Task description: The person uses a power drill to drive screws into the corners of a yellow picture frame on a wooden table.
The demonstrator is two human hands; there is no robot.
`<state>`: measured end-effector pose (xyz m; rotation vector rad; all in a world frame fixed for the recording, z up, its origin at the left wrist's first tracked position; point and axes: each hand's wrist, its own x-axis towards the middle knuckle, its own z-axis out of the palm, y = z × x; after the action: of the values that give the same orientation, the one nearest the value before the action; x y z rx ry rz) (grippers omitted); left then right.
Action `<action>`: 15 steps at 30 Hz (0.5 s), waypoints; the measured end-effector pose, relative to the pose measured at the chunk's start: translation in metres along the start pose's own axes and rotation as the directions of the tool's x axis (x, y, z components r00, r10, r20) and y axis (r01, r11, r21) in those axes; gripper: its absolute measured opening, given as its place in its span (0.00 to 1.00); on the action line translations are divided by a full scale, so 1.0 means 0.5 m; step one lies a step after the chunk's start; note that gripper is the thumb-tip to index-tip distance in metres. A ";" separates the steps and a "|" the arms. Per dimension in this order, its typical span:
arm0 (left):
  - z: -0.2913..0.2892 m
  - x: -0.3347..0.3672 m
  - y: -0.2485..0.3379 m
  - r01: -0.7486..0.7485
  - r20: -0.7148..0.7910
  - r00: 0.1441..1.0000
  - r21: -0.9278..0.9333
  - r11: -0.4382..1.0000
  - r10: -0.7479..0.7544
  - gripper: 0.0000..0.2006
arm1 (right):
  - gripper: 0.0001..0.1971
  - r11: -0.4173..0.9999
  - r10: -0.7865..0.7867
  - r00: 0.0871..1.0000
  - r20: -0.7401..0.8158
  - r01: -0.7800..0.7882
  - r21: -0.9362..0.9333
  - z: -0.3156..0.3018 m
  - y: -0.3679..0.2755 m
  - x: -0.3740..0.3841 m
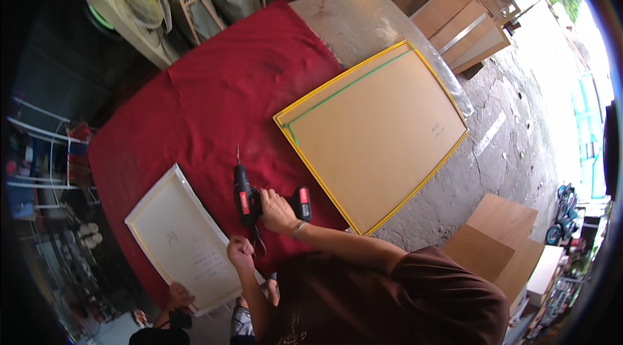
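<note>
My right hand (279, 213), with a band at its wrist, is closed round the handle of a black and red cordless drill (242, 199). The drill lies sideways over the red cloth (214, 105), its bit pointing away from me and its battery to the right. Just left of and below it, my left hand (240, 251) is closed; anything inside its fingers is hidden. A dark looped thing (259, 242) lies between my hands. At the left rests a white framed panel (182, 238), and another person's hand (181, 294) touches its near edge.
Right of the drill lies a large brown board (383, 131) with a yellow frame and a green strip, overhanging the table edge. Wooden panels (464, 17) lean at the far right; more boards (490, 238) stand near right. A fan (139, 2) is at the far left.
</note>
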<state>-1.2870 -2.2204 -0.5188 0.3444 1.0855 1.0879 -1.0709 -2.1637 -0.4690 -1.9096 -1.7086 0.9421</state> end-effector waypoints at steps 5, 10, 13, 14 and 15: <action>0.033 -0.041 -0.037 0.075 -0.123 0.992 0.321 0.944 -0.037 0.06 | 0.33 0.983 0.046 0.994 -0.096 -0.063 -0.172 0.104 0.002 0.029; 0.056 -0.052 -0.081 0.164 -0.175 0.980 0.459 0.873 -0.092 0.08 | 0.31 0.998 -0.048 0.999 0.009 0.048 0.046 0.034 0.006 0.002; 0.081 -0.047 -0.100 0.124 -0.026 0.992 0.401 0.908 -0.124 0.09 | 0.25 0.975 -0.126 0.991 -0.041 0.132 0.180 -0.093 0.032 -0.043; 0.092 -0.048 -0.101 0.126 0.019 0.989 0.383 0.915 -0.144 0.09 | 0.22 0.977 -0.112 0.991 -0.076 0.124 0.173 -0.139 0.046 -0.064; 0.107 -0.051 -0.098 0.135 0.047 0.986 0.329 0.935 -0.159 0.09 | 0.21 0.973 -0.052 0.998 0.017 0.047 0.226 -0.197 0.060 -0.086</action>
<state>-1.2169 -2.2511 -0.5139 0.5516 1.2064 0.7563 -0.9806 -2.1976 -0.4132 -1.7084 -1.5793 1.0917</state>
